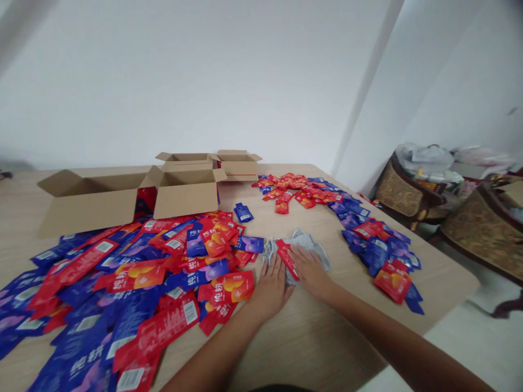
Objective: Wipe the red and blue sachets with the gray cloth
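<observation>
A grey cloth (318, 251) lies rumpled on the table in front of me. A red pouch (287, 257) rests on it, between my two hands. My left hand (271, 288) is laid flat with its fingers stretched out over the cloth's left part, close to the large pile of pouches. My right hand (309, 269) also lies flat, its fingers spread over the cloth and touching or just beside the pouch's right edge. Neither hand is closed round anything. Parts of the cloth are hidden under my palms and fingers.
A big heap of red and blue pouches (139, 272) covers the table's left side. Several open cardboard boxes (186, 200) stand behind it. More pouches (378, 250) lie along the right edge. A lone blue pouch (243, 213) sits mid-table. Chairs (402, 188) holding bags stand at right.
</observation>
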Demonstrator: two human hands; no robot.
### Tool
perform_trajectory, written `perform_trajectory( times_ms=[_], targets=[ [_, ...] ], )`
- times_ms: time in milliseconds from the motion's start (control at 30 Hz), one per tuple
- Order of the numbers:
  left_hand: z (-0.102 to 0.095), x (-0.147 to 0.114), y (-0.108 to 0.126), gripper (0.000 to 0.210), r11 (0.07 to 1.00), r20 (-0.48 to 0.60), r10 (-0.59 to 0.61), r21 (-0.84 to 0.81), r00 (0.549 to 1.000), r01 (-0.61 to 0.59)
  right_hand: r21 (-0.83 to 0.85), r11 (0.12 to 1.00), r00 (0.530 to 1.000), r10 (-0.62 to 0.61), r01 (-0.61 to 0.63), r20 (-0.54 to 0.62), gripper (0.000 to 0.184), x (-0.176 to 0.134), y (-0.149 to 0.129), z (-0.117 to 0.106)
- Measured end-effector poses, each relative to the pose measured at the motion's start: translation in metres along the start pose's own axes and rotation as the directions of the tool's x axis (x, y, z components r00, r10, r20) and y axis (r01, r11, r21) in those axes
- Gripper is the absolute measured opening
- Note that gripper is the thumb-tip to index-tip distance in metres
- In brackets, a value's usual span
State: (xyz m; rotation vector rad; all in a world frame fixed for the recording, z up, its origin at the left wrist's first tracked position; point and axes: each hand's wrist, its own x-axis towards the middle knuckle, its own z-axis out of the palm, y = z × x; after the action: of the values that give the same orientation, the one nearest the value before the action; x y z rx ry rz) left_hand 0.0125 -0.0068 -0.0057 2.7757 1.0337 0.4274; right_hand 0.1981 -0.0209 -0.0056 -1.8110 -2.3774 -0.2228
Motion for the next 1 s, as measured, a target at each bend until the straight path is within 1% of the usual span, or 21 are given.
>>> perform_trajectory(
  times_ms=[67, 167, 233, 300, 367, 433, 500, 567, 600, 667, 767, 833, 900, 1000],
  targets=[
    [0.000, 0.000, 0.000, 0.064, 1.000, 0.004, 0.001, 0.005, 1.000, -0.001, -0.076, 0.997, 1.000, 0.011, -0.012, -0.006, 0.056, 0.004, 0.006, -0.004],
    [-0.002, 0.000, 0.000, 0.062, 1.000, 0.014, -0.002, 0.006, 1.000, 0.002, -0.164, 0.984, 0.997, 0.075, -0.076, -0.014, 0.055, 0.013, 0.028, -0.012],
    [-0.004, -0.001, 0.000, 0.061, 1.000, 0.016, -0.002, -0.002, 1.000, 0.002, -0.194, 0.975, 0.995, 0.101, -0.104, -0.023, 0.052, 0.017, 0.042, -0.018],
    [-0.005, -0.002, 0.000, 0.061, 1.000, 0.017, -0.004, -0.014, 1.000, 0.004, -0.194, 0.974, 0.993, 0.113, -0.118, -0.038, 0.050, 0.019, 0.050, -0.024],
    [-0.008, -0.002, 0.001, 0.060, 1.000, 0.028, -0.001, -0.027, 1.000, 0.002, -0.164, 0.977, 0.990, 0.122, -0.133, -0.076, 0.050, 0.021, 0.048, -0.032],
    [-0.010, -0.002, 0.001, 0.057, 0.999, 0.042, 0.002, -0.039, 0.999, -0.001, -0.118, 0.984, 0.982, 0.119, -0.137, -0.143, 0.052, 0.024, 0.039, -0.042],
    [-0.011, -0.002, 0.002, 0.052, 0.999, 0.051, 0.007, -0.052, 0.999, -0.004, -0.064, 0.992, 0.976, 0.094, -0.108, -0.195, 0.052, 0.026, 0.026, -0.051],
    [-0.011, -0.002, 0.003, 0.047, 0.998, 0.042, 0.009, -0.067, 0.999, -0.007, -0.001, 0.999, 0.981, 0.046, -0.047, -0.190, 0.048, 0.027, 0.013, -0.055],
    [-0.011, -0.002, 0.002, 0.045, 0.997, 0.034, 0.012, -0.075, 0.999, -0.009, 0.027, 0.999, 0.985, 0.026, -0.022, -0.170, 0.046, 0.027, 0.008, -0.054],
    [-0.010, -0.002, 0.002, 0.042, 0.996, 0.020, 0.017, -0.093, 1.000, -0.015, 0.055, 0.998, 0.994, 0.011, -0.005, -0.106, 0.045, 0.023, 0.002, -0.045],
    [-0.009, -0.002, 0.000, 0.042, 0.993, 0.014, 0.025, -0.112, 1.000, -0.023, 0.028, 1.000, 1.000, 0.011, -0.011, 0.000, 0.044, 0.017, 0.001, -0.017],
    [-0.009, -0.003, 0.000, 0.042, 0.992, 0.013, 0.032, -0.124, 0.999, -0.030, 0.016, 1.000, 0.999, -0.021, 0.020, 0.032, 0.045, 0.019, 0.007, 0.001],
    [-0.010, -0.003, 0.000, 0.042, 0.990, 0.011, 0.030, -0.139, 0.999, -0.029, 0.013, 0.999, 0.998, -0.050, 0.050, 0.027, 0.045, 0.029, 0.017, 0.014],
    [-0.011, -0.004, 0.000, 0.040, 0.987, 0.007, 0.019, -0.157, 1.000, -0.018, 0.009, 0.999, 0.999, -0.037, 0.037, 0.014, 0.046, 0.056, 0.040, 0.020]
  ],
)
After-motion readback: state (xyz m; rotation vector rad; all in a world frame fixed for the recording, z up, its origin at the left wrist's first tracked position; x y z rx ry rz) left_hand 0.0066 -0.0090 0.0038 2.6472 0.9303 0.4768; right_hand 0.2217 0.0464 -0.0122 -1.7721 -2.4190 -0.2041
